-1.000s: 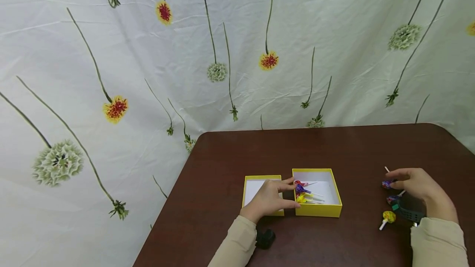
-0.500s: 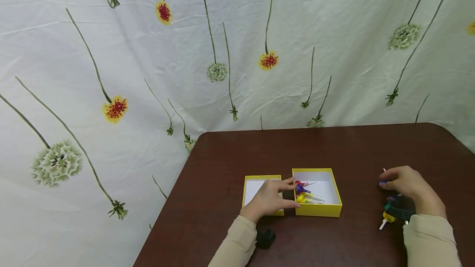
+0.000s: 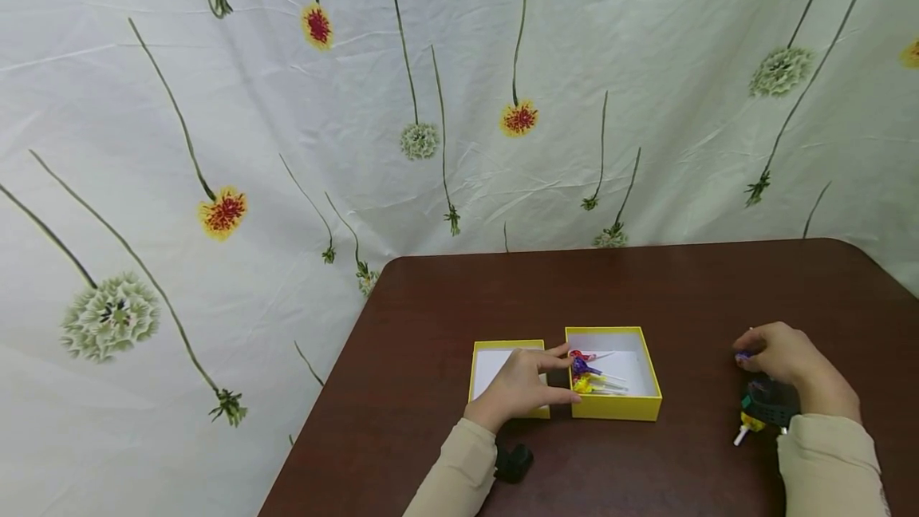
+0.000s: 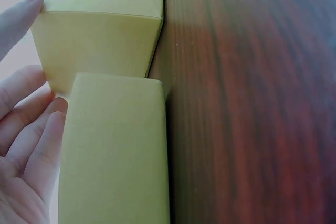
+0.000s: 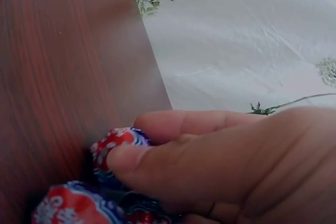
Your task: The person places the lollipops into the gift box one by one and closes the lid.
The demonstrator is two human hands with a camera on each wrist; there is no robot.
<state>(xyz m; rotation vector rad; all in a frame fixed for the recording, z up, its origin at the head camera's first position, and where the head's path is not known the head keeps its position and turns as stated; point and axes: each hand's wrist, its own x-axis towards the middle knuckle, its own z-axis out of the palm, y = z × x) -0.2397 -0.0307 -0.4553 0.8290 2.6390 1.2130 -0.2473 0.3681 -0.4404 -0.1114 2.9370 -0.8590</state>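
1. While the right hand [image 3: 793, 357] pinches a wrapped lollipop [image 5: 118, 138] between thumb and fingers, their gap only as wide as its head, I cannot tell whether it touches the desk [image 3: 689, 294]
2. Those fingers press the round head rather than the stick, probably because it offers a fuller hold
3. Well apart, the left hand [image 3: 520, 381] sets thumb and fingers wide, tips at the near corner and left wall of the yellow box [image 3: 616, 408], seemingly to steady a light carton
4. Just beyond the left fingertips, inside that wall, boxed lollipops [image 3: 583, 384] lie with sticks pointing away, perhaps to pack neatly
5. Behind the left fingers, beside the box and partly under the palm, sits a shallow yellow tray [image 3: 491, 359], likely set close but aside
6. Just behind the right fingertips, toward the wrist, lie a second lollipop [image 5: 68, 205] and a yellow lollipop [image 3: 752, 424], both easily reached
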